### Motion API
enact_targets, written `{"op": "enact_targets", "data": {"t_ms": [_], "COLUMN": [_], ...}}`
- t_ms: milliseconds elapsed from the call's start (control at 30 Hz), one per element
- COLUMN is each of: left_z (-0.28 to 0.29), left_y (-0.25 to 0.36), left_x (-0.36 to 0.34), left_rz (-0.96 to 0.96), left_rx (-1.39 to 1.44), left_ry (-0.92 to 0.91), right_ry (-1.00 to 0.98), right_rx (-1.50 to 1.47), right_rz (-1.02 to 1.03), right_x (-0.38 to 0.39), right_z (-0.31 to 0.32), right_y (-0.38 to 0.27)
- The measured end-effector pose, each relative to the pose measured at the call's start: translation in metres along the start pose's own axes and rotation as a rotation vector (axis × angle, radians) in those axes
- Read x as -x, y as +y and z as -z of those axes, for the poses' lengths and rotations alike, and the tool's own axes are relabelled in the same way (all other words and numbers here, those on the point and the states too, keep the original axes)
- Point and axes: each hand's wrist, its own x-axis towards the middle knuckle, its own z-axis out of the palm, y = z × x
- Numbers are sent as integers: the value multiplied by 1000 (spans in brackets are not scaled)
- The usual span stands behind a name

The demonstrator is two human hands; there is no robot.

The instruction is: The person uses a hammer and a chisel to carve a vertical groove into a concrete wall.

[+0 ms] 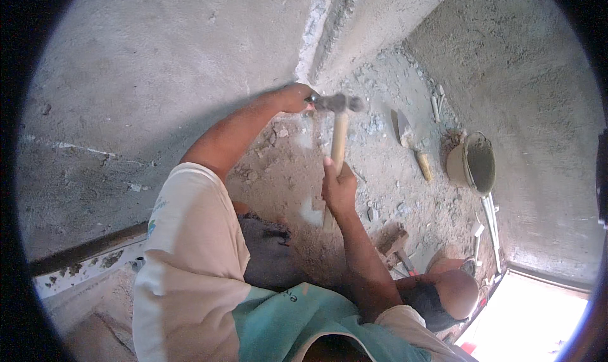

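My right hand [340, 186] is closed round the pale wooden handle of a hammer [340, 134]. Its metal head is blurred and lies right by my left hand. At the foot of the wall corner, my left hand [294, 99] is closed on a chisel [312, 99]; only its dark end shows, next to the hammer's face, and I cannot tell whether they touch. The rest of the chisel is hidden by the fingers. Above the left hand, a rough chipped strip [310, 39] runs up the wall's corner.
Rubble and dust cover the floor [373, 134]. To the right lie a trowel [423, 164] and a bucket [455, 166] against the wall, with white pipes [491, 229] beyond. A second hammer [394, 243] lies near my right forearm. A bright opening [532, 318] is at lower right.
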Motion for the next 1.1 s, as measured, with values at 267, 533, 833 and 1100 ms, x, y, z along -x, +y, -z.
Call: {"op": "enact_targets", "data": {"t_ms": [267, 533, 833, 1100], "left_z": [5, 10, 9, 11], "left_y": [-16, -1, -11, -12], "left_x": [7, -7, 5, 6], "left_rz": [162, 133, 183, 116], "left_rx": [95, 116, 107, 149], "left_ry": [-82, -182, -125, -139], "right_ry": [135, 195, 85, 290], "right_rx": [-378, -92, -181, -358], "right_rz": [296, 218, 72, 695], "right_x": [-8, -14, -7, -25], "right_z": [58, 2, 50, 51], "right_y": [-124, -17, -92, -138]}}
